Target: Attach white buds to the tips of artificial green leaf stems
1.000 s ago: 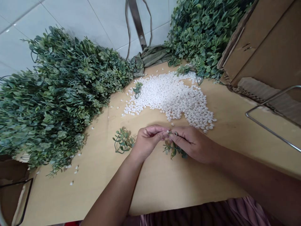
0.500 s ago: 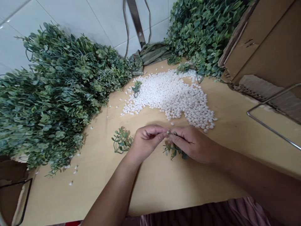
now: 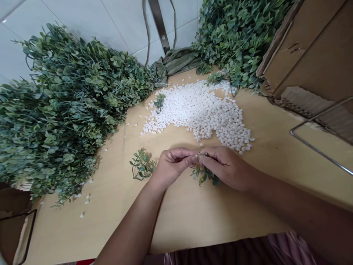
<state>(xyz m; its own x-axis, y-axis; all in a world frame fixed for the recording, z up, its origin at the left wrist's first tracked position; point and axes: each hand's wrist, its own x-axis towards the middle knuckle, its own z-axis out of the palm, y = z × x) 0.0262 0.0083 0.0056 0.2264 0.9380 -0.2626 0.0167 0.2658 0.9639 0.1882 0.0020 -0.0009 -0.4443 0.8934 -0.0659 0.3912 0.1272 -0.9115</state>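
Note:
My right hand (image 3: 227,167) is closed around a green artificial leaf sprig (image 3: 204,176), whose leaves hang below the fingers. My left hand (image 3: 173,165) meets it fingertip to fingertip, thumb and forefinger pinched on a tiny white piece at the end of the sprig's stem; the fingers mostly hide that piece. Left of my left hand, a loose leaf sprig (image 3: 142,164) lies on the tan tabletop (image 3: 182,213). Just beyond both hands spreads a heap of small white plastic pieces (image 3: 193,106).
A large pile of artificial greenery (image 3: 71,110) fills the left side, and another greenery pile (image 3: 234,40) stands at the back right. A cardboard box (image 3: 311,48) and a metal wire frame (image 3: 317,147) are at the right. A dark green cloth (image 3: 180,60) lies against the tiled wall.
The two hands have drawn slightly closer at the fingertips, covering more of the stem end. The sprig in my right hand has shifted slightly; otherwise the scene looks the same.

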